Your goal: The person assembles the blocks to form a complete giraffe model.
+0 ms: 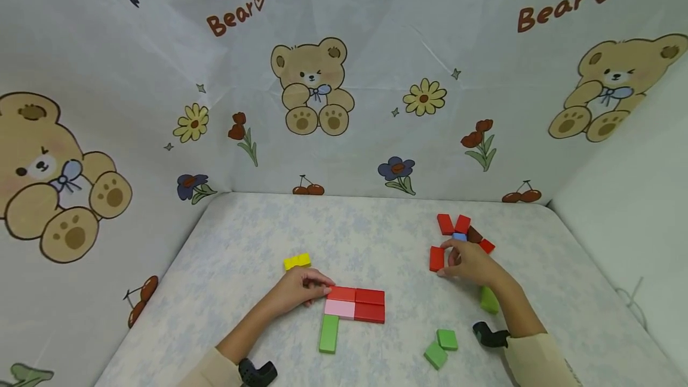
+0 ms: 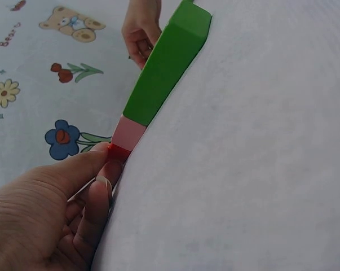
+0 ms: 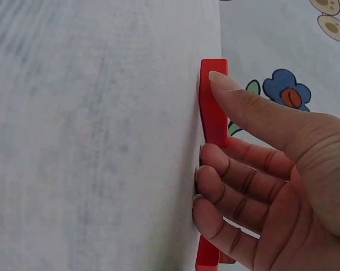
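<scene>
On the left, my left hand [image 1: 297,291] pinches the left end of a red block [image 1: 341,294] with thumb and index finger. This block sits in a flat group with more red blocks [image 1: 369,313], a pink block [image 1: 340,309] and a long green block [image 1: 329,334] that juts toward me. Farther right, my right hand [image 1: 474,264] grips a single red block [image 1: 436,259] at its right side. The right wrist view shows the thumb on that block's [image 3: 213,107] face and the other fingers curled below it.
Yellow blocks [image 1: 297,261] lie beyond my left hand. Around my right hand are loose red blocks [image 1: 445,224], a blue block [image 1: 459,236], a brown block [image 1: 474,235] and a green block [image 1: 489,300]. Two green square blocks [image 1: 447,340] lie nearer me. A bear-print cloth [image 1: 365,154] stands behind the table.
</scene>
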Demonstrator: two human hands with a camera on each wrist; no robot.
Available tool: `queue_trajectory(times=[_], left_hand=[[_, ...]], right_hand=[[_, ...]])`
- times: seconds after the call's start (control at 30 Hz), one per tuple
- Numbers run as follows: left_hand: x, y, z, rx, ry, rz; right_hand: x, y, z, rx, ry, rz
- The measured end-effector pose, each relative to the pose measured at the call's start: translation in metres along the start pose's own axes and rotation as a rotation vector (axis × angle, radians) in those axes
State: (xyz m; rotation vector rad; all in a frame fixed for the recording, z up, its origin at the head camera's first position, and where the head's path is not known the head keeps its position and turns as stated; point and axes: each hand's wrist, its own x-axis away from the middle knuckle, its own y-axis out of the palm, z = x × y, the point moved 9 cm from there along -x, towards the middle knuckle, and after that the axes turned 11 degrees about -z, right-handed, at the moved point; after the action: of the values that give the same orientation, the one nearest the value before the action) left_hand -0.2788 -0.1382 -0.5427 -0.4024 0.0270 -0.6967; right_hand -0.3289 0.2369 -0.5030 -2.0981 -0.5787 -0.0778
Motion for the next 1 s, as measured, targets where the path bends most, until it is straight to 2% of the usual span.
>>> queue_trajectory(times=[0.17, 0.27, 0.43, 0.57, 0.73, 0.83, 1.0], left_hand=[[-0.002, -0.002, 0.003, -0.005, 0.013, 0.006], [-0.003, -0.002, 0.005, -0.007, 0.026, 0.006], [-0.001, 0.001, 0.000, -0.002, 0.000, 0.003], [-0.001, 0.002, -0.003, 0.007, -0.011, 0.019], [-0.002, 0.000, -0.001, 0.008, 0.007, 0.024], [-0.002, 0.001, 0.000, 0.008, 0.013, 0.020], [-0.001, 0.001, -0.001, 0.000, 0.007, 0.014]], right_hand=[[0.001, -0.003, -0.002, -0.010, -0.017, 0.020], [0.000, -0.003, -0.005, -0.016, -0.057, 0.035], [-0.001, 0.001, -0.014, -0.024, -0.124, 0.034], [0.002, -0.001, -0.029, -0.009, -0.155, 0.036], [0.007, -0.002, -0.052, 0.005, -0.170, 0.040], [0.007, 0.003, -0.062, -0.015, -0.167, 0.038], [0.008, 0.017, -0.081, -0.049, -0.220, 0.009]])
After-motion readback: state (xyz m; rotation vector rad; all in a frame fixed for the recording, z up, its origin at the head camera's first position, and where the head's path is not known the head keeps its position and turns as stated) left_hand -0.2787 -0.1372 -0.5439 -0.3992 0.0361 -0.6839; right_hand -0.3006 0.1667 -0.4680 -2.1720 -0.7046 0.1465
